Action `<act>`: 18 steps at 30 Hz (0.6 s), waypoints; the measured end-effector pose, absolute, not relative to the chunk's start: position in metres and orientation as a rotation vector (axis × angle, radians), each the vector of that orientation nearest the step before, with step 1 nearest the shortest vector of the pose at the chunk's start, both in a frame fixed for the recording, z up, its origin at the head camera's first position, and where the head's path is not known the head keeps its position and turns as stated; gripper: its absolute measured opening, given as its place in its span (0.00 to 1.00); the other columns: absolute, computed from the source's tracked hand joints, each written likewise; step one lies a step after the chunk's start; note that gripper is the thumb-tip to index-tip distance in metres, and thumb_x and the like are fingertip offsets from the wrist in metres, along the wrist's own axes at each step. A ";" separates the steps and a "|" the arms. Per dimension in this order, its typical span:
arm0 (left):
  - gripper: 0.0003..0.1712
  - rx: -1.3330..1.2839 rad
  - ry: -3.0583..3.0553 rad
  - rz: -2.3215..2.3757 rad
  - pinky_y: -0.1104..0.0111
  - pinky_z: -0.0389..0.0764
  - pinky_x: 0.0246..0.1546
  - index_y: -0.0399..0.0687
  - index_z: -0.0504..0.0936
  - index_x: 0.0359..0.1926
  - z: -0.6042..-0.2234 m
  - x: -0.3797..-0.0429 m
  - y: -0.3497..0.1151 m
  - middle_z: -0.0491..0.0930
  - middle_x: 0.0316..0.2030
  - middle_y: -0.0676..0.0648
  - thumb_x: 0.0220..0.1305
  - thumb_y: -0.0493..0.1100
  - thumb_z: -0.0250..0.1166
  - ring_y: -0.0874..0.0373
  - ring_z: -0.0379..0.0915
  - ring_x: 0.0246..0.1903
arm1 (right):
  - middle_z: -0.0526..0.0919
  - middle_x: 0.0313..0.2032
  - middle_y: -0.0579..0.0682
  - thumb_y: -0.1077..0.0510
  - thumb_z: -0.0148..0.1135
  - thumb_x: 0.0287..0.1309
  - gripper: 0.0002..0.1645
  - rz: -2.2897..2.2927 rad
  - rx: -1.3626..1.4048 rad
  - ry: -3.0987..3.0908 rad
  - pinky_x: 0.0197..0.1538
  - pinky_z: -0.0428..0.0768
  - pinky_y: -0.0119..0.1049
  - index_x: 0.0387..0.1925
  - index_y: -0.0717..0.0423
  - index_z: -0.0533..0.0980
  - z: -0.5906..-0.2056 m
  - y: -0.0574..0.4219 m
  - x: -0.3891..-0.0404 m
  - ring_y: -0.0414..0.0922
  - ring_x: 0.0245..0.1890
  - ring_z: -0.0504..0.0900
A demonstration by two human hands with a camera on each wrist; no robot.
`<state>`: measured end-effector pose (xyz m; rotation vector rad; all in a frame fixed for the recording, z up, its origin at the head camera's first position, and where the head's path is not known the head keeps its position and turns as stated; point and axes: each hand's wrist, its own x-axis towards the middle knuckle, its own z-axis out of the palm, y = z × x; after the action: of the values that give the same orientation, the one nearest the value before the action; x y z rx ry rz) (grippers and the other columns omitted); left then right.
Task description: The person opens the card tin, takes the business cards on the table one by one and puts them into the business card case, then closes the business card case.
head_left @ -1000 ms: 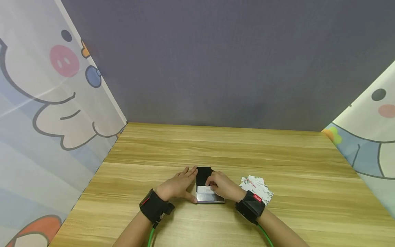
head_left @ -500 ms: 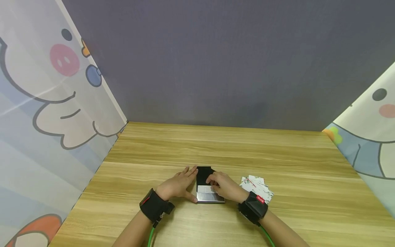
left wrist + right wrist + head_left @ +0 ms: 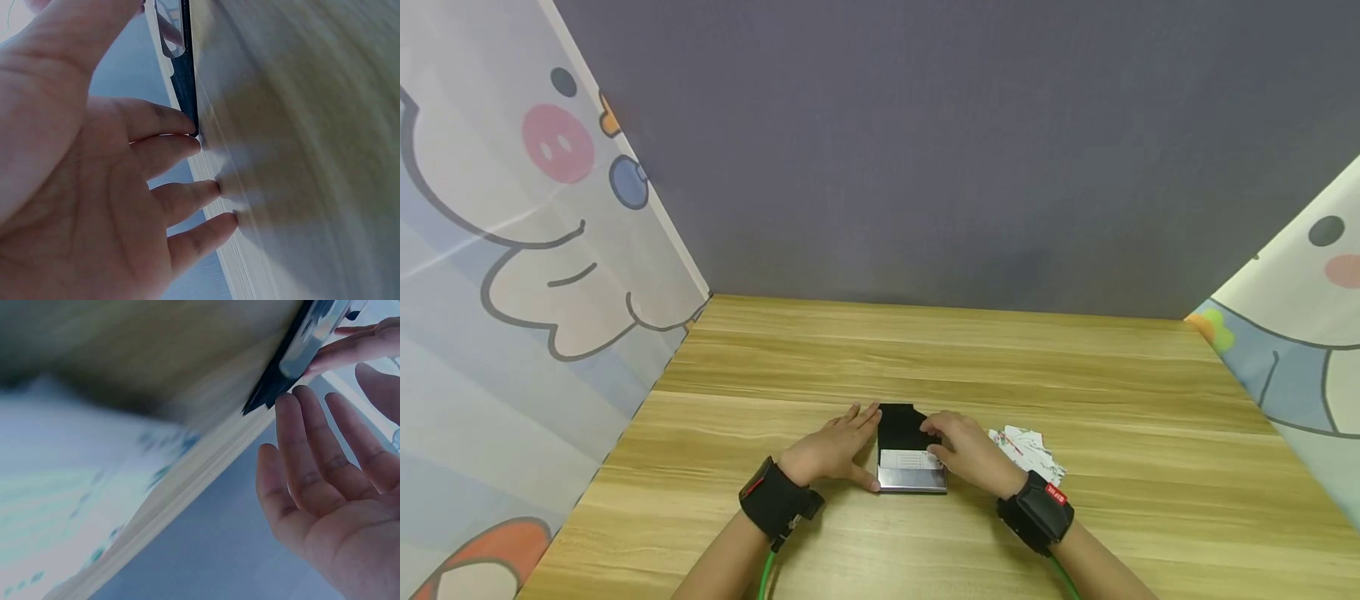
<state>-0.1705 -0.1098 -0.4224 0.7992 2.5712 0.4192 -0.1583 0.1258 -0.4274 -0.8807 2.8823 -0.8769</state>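
A black and silver card holder (image 3: 912, 478) lies opened out on the table, with a white printed card (image 3: 904, 459) showing above its silver front. My left hand (image 3: 835, 450) rests beside it, fingers extended, with fingertips and thumb at its left edge. In the left wrist view the fingertips (image 3: 186, 122) reach the dark end of the holder and the tabletop. My right hand (image 3: 973, 450) hovers over the holder's right side, fingers slightly bent. Nothing shows between its fingers (image 3: 315, 440) in the right wrist view. It covers part of the holder's right edge.
Several white cards with a floral print (image 3: 1030, 454) lie in a loose pile to the right of the right hand. The wooden table (image 3: 820, 350) runs back to a grey panel (image 3: 940, 167). Cartoon-printed curtains (image 3: 550, 275) hang at both sides.
My right hand has drawn back to the right from the card, baring more of it, and its fingers have loosened. The left hand and the holder have stayed in place.
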 end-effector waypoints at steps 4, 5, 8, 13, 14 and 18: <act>0.60 0.800 2.567 0.424 0.47 0.51 0.65 0.38 0.47 0.70 -0.421 -0.170 -0.110 0.40 0.72 0.43 0.45 0.61 0.68 0.42 0.35 0.70 | 0.80 0.43 0.52 0.65 0.63 0.51 0.16 -0.865 -0.782 2.929 0.45 0.77 0.41 0.44 0.61 0.77 -0.427 0.136 -0.156 0.48 0.44 0.79; 0.60 0.801 2.567 0.425 0.47 0.51 0.65 0.38 0.47 0.70 -0.421 -0.170 -0.110 0.40 0.72 0.43 0.45 0.61 0.68 0.41 0.35 0.70 | 0.80 0.43 0.52 0.65 0.63 0.50 0.16 -0.863 -0.759 2.937 0.45 0.77 0.41 0.44 0.61 0.77 -0.427 0.138 -0.155 0.47 0.44 0.79; 0.60 0.806 2.567 0.429 0.47 0.51 0.65 0.37 0.47 0.70 -0.420 -0.170 -0.110 0.40 0.72 0.43 0.45 0.61 0.68 0.41 0.35 0.70 | 0.80 0.42 0.52 0.66 0.63 0.50 0.16 -0.859 -0.693 2.966 0.43 0.77 0.40 0.44 0.61 0.77 -0.426 0.146 -0.154 0.47 0.42 0.79; 0.60 0.813 2.564 0.436 0.47 0.51 0.65 0.37 0.47 0.70 -0.420 -0.170 -0.110 0.41 0.72 0.42 0.46 0.60 0.68 0.41 0.35 0.70 | 0.79 0.43 0.53 0.66 0.63 0.50 0.17 -0.874 -0.556 2.977 0.43 0.77 0.40 0.45 0.59 0.76 -0.425 0.161 -0.150 0.48 0.42 0.78; 0.60 0.813 2.562 0.439 0.47 0.51 0.65 0.37 0.47 0.70 -0.420 -0.170 -0.110 0.41 0.71 0.42 0.46 0.60 0.68 0.41 0.35 0.70 | 0.79 0.43 0.53 0.66 0.63 0.50 0.17 -0.871 -0.536 2.978 0.43 0.77 0.41 0.45 0.59 0.76 -0.425 0.164 -0.149 0.49 0.42 0.78; 0.60 0.809 2.560 0.447 0.47 0.51 0.65 0.37 0.47 0.70 -0.421 -0.170 -0.111 0.41 0.71 0.42 0.45 0.60 0.68 0.41 0.35 0.70 | 0.79 0.42 0.55 0.67 0.64 0.49 0.19 -0.841 -0.488 3.007 0.42 0.77 0.41 0.46 0.61 0.76 -0.426 0.174 -0.146 0.49 0.41 0.78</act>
<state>-0.1699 -0.1105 -0.4212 0.8087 2.5599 0.4466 -0.1461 0.1742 -0.4261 -0.4880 3.0075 -0.8411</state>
